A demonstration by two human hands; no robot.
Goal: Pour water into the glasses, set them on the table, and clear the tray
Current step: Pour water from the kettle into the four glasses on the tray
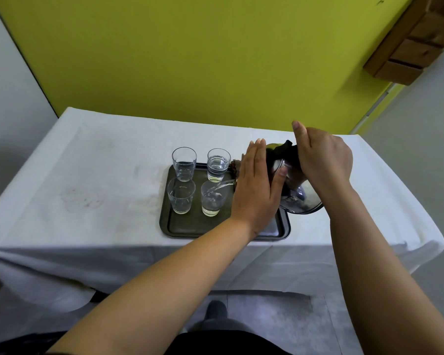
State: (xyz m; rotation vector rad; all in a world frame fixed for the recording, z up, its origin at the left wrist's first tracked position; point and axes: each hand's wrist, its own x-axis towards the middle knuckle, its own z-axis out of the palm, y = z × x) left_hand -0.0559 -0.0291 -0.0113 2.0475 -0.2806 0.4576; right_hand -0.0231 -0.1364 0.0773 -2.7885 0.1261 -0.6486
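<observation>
Cloth of white, creased and faintly stained fabric covers the table (92,160) across the middle of the frame, against a flat yellow-green wall (190,55). At centre lies one dark rectangular metal tray (190,228) with a raised rim and rounded corners. Four clear, smooth, slightly tapered glasses stand on it in two rows of two: the far-left glass (184,163), the near-left glass (181,196), the far-right glass (218,164) and the near-right glass (214,198). All four hold some water; a thin stream (224,187) falls into the near-right glass. Just right of the glasses, the left hand (256,193) lies flat against the side of one shiny round steel kettle (300,198), fingers straight and pressed together. The kettle is tilted left above the tray's right edge. The right hand (323,160) grips its black handle (289,149) from above, fingers curled round it, thumb raised. Brown wooden boxes (420,44) sit at the upper right.
</observation>
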